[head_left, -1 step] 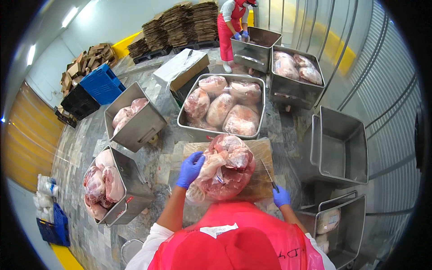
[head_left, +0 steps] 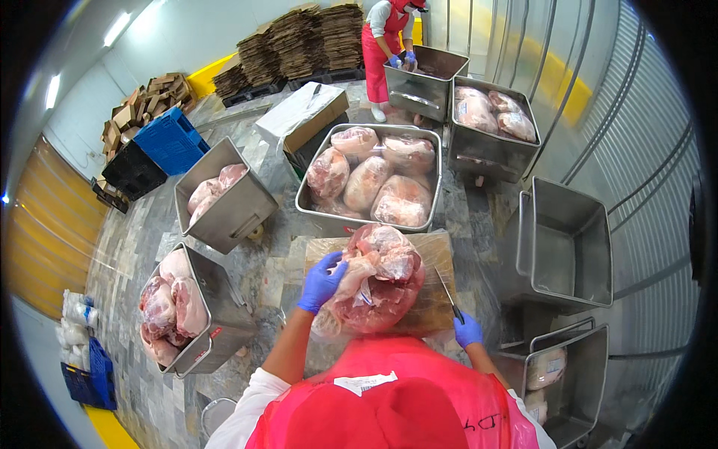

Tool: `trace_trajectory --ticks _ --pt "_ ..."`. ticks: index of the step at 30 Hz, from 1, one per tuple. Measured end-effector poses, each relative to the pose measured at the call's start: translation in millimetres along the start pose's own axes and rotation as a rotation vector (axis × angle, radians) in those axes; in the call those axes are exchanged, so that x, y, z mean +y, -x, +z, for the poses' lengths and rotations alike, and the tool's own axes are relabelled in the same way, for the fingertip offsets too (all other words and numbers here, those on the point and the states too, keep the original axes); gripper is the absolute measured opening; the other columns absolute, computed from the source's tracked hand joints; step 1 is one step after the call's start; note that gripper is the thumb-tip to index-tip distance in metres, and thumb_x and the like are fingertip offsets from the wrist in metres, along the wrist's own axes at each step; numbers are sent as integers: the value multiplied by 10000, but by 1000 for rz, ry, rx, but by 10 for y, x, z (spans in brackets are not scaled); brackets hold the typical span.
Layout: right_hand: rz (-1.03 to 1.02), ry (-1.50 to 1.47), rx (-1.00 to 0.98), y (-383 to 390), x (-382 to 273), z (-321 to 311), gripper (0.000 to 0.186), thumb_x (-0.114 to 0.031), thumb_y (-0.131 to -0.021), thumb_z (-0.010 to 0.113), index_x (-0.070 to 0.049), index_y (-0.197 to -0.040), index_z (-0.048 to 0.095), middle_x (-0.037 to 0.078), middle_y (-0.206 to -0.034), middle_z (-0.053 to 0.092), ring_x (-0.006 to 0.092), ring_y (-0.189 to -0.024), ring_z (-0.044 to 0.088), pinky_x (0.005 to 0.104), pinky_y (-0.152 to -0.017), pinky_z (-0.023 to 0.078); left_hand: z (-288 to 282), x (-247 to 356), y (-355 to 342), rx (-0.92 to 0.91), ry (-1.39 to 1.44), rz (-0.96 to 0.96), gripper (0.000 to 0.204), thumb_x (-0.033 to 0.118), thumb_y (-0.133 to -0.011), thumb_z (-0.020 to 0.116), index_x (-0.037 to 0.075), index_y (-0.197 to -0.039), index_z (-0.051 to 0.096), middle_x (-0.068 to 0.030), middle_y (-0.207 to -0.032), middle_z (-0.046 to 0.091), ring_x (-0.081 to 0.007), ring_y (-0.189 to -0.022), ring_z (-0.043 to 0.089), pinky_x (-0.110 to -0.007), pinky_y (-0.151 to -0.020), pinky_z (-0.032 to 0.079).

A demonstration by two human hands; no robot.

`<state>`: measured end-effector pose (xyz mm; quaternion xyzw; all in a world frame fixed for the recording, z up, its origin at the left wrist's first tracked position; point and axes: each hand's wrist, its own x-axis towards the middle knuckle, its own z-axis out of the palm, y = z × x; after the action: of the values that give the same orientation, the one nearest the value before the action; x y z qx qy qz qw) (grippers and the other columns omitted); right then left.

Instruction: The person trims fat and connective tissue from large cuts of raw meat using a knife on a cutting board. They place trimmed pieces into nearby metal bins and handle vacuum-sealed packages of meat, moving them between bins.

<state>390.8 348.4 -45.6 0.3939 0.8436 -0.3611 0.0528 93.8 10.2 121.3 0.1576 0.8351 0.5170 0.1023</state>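
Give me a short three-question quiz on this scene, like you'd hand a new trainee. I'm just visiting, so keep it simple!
1. Which hand holds the knife?
2. True or false: the knife is stuck into the large piece of meat.
3. Fill in the blank: the left hand is at the meat's ____ side.

Key:
1. The right hand.
2. False; it is apart from the meat, on the right.
3. Left.
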Motion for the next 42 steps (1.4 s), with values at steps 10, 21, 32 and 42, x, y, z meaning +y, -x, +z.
trace_trajectory --ticks 10,21,32,42 --pt "48 129 -55 238 440 80 374 -369 -847 684 -59 -1055 706 241 -989 724 420 -952 704 505 -823 544 89 440 -302 19 -820 659 558 344 -922 685 14 -1358 573 -251 -1434 523 -459 -1363 450 -560 -1143 349" --pt "-141 3 99 -390 38 81 281 -316 -824 709 -65 -950 692 221 -855 715 403 -822 709 504 -740 533 -2784 2719 -625 316 -1297 364 318 147 -999 504 68 -1222 717 -200 -1300 669 -328 -1270 603 -383 -1080 457" --pt "-163 -215 74 -703 -311 155 317 -343 -825 717 -60 -966 706 224 -885 717 417 -859 705 494 -771 540 -4070 633 973 -26 1615 938 713 343 -1048 325 -69 -1592 116 -174 -1697 104 -296 -1569 132 -380 -1277 141" --pt "-146 -254 204 -678 -219 -62 304 -297 -804 731 -28 -943 701 248 -849 704 417 -808 700 485 -725 538 -3676 1694 1951 -376 1873 1356 790 11 -990 444 118 -1646 17 -64 -1721 44 -125 -1112 617 -227 -681 530"
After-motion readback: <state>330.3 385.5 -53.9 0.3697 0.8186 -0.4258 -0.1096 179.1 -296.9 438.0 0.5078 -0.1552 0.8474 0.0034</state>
